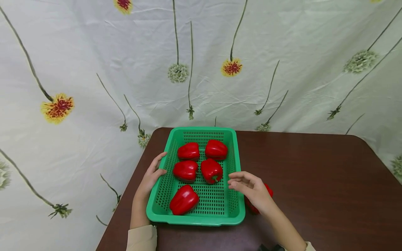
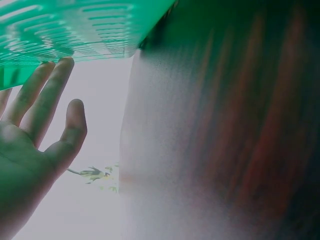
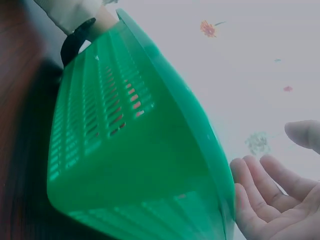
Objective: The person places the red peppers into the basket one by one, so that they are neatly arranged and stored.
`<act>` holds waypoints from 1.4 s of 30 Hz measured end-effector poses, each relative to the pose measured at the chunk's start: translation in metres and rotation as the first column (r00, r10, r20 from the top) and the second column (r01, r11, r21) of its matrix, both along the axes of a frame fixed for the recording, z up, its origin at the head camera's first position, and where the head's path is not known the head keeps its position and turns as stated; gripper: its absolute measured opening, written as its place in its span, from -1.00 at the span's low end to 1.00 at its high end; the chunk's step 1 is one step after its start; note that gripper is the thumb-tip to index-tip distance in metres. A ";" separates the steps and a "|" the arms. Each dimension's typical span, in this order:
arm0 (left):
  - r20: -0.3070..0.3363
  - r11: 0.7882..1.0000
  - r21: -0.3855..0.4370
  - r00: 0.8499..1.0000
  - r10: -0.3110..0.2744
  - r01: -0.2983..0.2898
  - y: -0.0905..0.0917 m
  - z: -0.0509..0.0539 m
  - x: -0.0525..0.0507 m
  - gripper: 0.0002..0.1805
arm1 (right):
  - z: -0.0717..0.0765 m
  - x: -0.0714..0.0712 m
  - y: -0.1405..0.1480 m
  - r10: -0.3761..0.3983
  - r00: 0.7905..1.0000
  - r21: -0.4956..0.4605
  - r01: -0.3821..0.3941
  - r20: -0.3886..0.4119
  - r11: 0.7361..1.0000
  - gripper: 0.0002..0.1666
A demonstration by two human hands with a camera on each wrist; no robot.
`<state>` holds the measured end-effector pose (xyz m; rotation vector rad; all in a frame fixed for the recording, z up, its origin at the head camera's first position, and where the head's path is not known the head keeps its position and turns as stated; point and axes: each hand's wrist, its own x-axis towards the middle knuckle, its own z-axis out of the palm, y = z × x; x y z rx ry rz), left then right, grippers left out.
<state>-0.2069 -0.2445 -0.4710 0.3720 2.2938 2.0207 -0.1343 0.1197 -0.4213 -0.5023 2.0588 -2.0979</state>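
A green plastic basket (image 1: 201, 220) with slotted sides stands on the table, holding several glossy red bell peppers. One pepper (image 1: 184, 199) lies near its front left corner; another pepper (image 1: 211, 170) shows its green stem. My left hand (image 1: 147, 183) is at the left rim, fingers extended; in the left wrist view, fingertips of that hand (image 2: 35, 135) reach the basket's side. At the right rim is my right hand (image 1: 252, 190), fingers loosely bent and nothing held. Partly hidden under this hand, a red pepper (image 1: 252, 206) lies outside the basket.
The dark brown table (image 1: 320, 181) extends to the right of the basket. Behind and to the left hangs a pale cloth (image 1: 141, 45) printed with flowers. A black strap (image 3: 75, 45) shows on the left wrist in the right wrist view.
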 end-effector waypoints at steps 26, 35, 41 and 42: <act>0.010 1.000 -0.011 1.000 0.011 -0.011 0.001 0.001 0.001 -0.29 | -0.034 0.016 0.062 -0.378 0.919 -0.111 0.389 0.109 0.915 -0.79; 0.018 0.999 -0.031 1.000 0.021 -0.021 0.001 0.002 0.001 -0.30 | -0.044 0.019 0.074 -0.465 0.876 -0.105 0.478 0.129 0.872 -0.78; 0.012 0.999 -0.040 1.000 0.023 -0.023 0.001 0.001 0.001 -0.31 | -0.049 0.018 0.076 -0.548 0.818 0.132 0.532 0.174 0.836 -0.54; 0.013 0.999 -0.040 1.000 0.023 -0.023 0.001 0.001 0.001 -0.30 | -0.051 0.017 0.076 -0.552 0.815 0.158 0.530 0.178 0.833 -0.52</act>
